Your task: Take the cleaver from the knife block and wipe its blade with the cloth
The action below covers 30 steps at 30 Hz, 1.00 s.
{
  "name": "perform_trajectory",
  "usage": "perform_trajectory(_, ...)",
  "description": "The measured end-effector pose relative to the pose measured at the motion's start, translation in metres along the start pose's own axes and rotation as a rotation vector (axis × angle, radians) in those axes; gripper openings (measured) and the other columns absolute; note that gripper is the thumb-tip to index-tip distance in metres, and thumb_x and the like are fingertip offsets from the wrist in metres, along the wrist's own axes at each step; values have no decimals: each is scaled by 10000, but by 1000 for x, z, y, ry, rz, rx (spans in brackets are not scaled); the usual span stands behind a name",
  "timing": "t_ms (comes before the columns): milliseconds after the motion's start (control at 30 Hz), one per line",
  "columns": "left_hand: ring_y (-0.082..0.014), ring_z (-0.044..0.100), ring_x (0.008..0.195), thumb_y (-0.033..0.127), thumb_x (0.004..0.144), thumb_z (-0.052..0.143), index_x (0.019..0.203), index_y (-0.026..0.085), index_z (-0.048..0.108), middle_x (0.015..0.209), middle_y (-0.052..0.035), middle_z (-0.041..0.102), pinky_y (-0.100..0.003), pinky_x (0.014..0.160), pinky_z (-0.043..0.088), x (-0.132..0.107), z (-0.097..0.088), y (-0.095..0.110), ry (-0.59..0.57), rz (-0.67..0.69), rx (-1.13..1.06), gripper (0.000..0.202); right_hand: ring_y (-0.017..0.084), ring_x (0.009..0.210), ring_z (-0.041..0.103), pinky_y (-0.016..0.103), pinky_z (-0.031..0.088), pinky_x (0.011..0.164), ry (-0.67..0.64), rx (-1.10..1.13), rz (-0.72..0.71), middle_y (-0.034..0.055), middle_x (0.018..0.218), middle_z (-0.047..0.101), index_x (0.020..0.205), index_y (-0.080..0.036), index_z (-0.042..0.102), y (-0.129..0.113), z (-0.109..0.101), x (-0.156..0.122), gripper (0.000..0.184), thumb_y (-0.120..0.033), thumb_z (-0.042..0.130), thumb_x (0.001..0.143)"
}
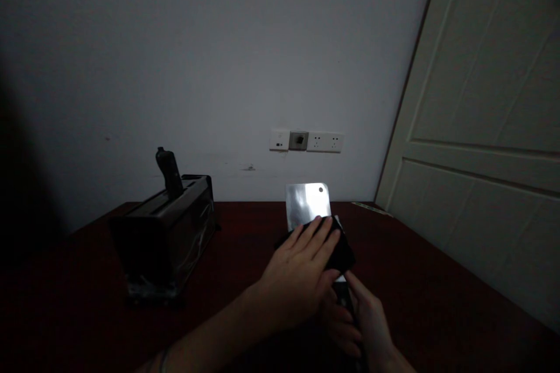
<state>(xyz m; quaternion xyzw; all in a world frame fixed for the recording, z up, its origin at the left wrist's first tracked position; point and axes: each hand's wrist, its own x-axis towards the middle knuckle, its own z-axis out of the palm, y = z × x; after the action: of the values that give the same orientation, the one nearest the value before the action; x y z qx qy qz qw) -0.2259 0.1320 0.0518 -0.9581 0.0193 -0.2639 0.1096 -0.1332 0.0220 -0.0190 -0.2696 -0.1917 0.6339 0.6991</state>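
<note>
A cleaver (308,205) with a broad shiny blade and a small hole near its top right corner is held up in front of me. My right hand (371,322) is closed around its dark handle, below the blade. Against the blade's face lies a black cloth (343,254), folded over the lower part. My left hand (295,280) presses on this cloth with its fingers stretched upward, the thumb bent low by the handle. The cloth and hand hide the lower part of the blade.
A dark knife block (184,215) with a black handle (170,172) sticking out of its top stands on the left of the reddish-brown table (245,256). Wall sockets (324,141) are behind the cleaver. A pale panelled door (481,128) borders the right side.
</note>
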Motion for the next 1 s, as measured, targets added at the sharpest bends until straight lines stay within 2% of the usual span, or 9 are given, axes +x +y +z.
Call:
perform_trajectory(133,-201,31,1362,338,921,292,1419,145,122,1489,-69,84,-384,1094,189,3,4,-25,34,-78,78,560,13,248,158,142,192,233,-90,-5,72,-91,389,366,605,-173,461,5,6,5,458,-614,539,699)
perform_trajectory(267,-191,16,1360,333,922,306,1417,158,120,1487,-70,73,-374,1090,188,-1,-2,-39,-32,-21,62,557,15,250,153,143,194,228,-118,-5,89,-92,398,370,607,-172,456,4,4,8,456,-608,517,725)
perform_trajectory(400,-163,36,1357,306,909,355,1413,217,137,1483,-33,99,-354,1088,199,-7,-9,-34,-175,149,-81,557,9,256,122,137,184,227,-127,65,42,-94,402,362,606,-156,477,-5,1,7,434,-562,509,758)
perform_trajectory(500,-160,55,1356,312,912,356,1411,215,148,1480,-34,123,-352,1086,210,-9,-11,-28,-205,205,-163,549,8,254,121,138,189,227,-131,85,36,-92,392,347,580,-143,481,-10,0,7,465,-565,478,774)
perform_trajectory(667,-145,110,1354,339,941,270,1364,229,284,1475,-16,172,-335,1077,245,-6,-5,-28,-154,132,-203,438,12,258,131,140,198,230,-184,81,47,-92,407,357,594,-150,476,-6,0,10,432,-541,495,778)
perform_trajectory(767,-163,83,1359,339,933,300,1391,208,210,1480,-26,155,-367,1085,222,-4,2,-35,-98,56,-137,485,13,267,132,140,197,236,-208,37,31,-96,429,365,630,-158,477,-2,0,11,410,-542,517,765)
perform_trajectory(867,-185,48,1361,351,930,297,1414,181,118,1486,-41,117,-381,1085,207,-3,5,-39,-74,34,-47,543,14,271,138,141,186,241,-176,-9,37,-96,436,361,629,-166,459,1,1,11,427,-569,495,767)
perform_trajectory(1000,-196,21,1362,364,921,315,1418,167,108,1491,-41,79,-378,1089,198,-4,6,-27,-61,57,32,573,14,268,141,142,164,240,-122,-36,36,-96,423,352,626,-168,452,0,1,8,441,-588,487,756)
